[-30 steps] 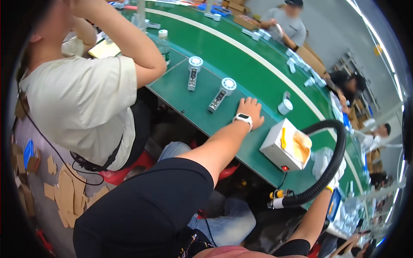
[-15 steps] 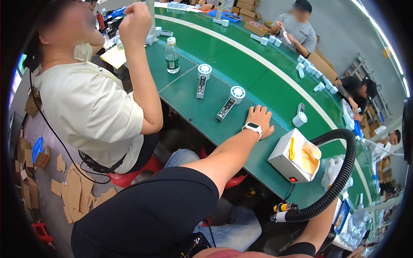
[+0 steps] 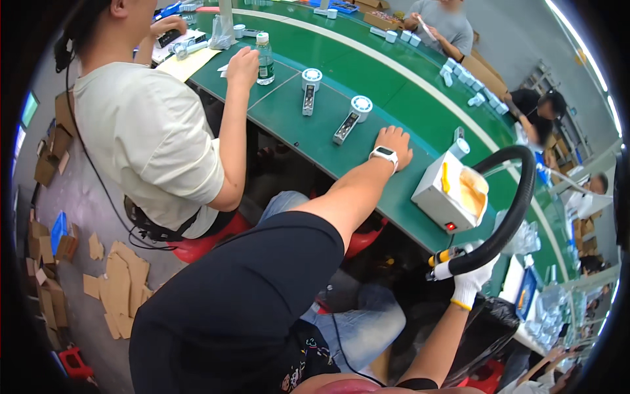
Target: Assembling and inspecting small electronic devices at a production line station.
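Note:
My left hand (image 3: 394, 146), bare with a white watch on its wrist, rests on the green table, fingers laid over the surface and holding nothing. Beside it to the left lies a light-blue handheld device (image 3: 353, 119) with a round slotted head and an uncovered handle. A second such device (image 3: 310, 90) lies farther left. At the lower right my right hand (image 3: 474, 282), in a white knitted glove, is partly hidden by a thick black hose (image 3: 518, 217). Its fingers do not show clearly. The hose's end has a yellow-and-black fitting (image 3: 447, 256) near the glove.
A white box (image 3: 436, 190) with a lit red switch and a yellowed pad stands right of my left hand; another device (image 3: 460, 146) lies beyond it. A co-worker (image 3: 147, 131) sits at my left near a water bottle (image 3: 265, 62). More people work across the green conveyor (image 3: 394, 72).
My gloved right hand has come into view beside the hose. My left hand stays on the table. The co-worker's raised hand has lowered to beside the bottle. The view has shifted.

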Demonstrator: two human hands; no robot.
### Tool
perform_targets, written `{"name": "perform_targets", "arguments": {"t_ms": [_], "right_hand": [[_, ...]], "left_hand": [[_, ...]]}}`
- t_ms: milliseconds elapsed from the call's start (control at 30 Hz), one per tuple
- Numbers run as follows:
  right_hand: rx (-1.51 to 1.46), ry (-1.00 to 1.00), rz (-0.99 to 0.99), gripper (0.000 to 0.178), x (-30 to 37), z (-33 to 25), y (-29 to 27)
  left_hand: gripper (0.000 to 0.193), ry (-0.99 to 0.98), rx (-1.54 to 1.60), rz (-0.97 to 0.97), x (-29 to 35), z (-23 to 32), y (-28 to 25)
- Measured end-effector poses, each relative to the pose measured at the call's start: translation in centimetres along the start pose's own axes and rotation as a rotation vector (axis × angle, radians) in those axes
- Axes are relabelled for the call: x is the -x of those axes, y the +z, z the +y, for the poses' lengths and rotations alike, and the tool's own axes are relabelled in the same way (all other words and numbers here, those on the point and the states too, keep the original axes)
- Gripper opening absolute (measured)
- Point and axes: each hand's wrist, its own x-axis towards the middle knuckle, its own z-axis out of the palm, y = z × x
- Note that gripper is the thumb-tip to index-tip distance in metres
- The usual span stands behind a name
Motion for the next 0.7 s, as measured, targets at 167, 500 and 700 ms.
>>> {"name": "perform_targets", "arguments": {"t_ms": [167,500,700], "right_hand": [[-0.452,0.408,0.047,0.043,1.4,0.7,3.0],[-0.662,0.272,-0.115,0.014,4.8,-1.5,-0.6],[-0.400,0.559,-0.620,0.019,20.0,-8.4,-0.7]], "left_hand": [[0.055,0.070,0.014,0.089,2.8,-1.2,0.2],[0.041,0.392,0.913,-0.150,27.4,0.5,-5.6],[0.049,0.431,1.105,-0.275,30.6,5.3,-2.0]]}}
